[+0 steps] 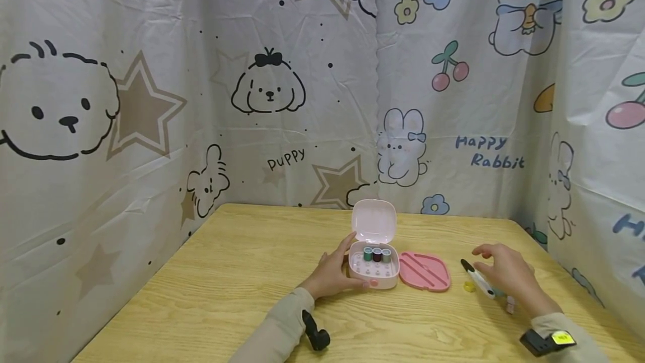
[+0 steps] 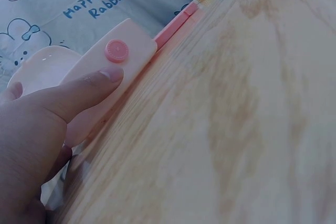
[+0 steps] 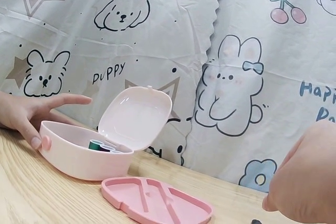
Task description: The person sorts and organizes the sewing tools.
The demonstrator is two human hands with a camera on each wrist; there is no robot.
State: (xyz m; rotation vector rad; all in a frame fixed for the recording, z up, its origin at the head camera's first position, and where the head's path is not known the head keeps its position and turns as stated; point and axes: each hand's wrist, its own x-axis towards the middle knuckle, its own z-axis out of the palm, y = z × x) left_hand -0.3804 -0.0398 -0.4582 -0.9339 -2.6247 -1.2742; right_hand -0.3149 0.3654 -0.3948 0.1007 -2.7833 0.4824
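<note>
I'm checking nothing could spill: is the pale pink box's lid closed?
No, the lid stands raised behind the box, leaving thread spools visible inside.

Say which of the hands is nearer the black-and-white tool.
Right. The right hand is close beside the black-and-white tool; the left hand is farther off, holding the pink box beyond the pink tray.

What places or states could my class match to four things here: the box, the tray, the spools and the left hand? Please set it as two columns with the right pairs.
Things
1. Box
2. Tray
3. Spools
4. Left hand

Places and states
A. Holding the box
B. In a row inside the box
C. Lid raised
D. Flat on the table, beside the box

Pairs: 1-C, 2-D, 3-B, 4-A
</note>
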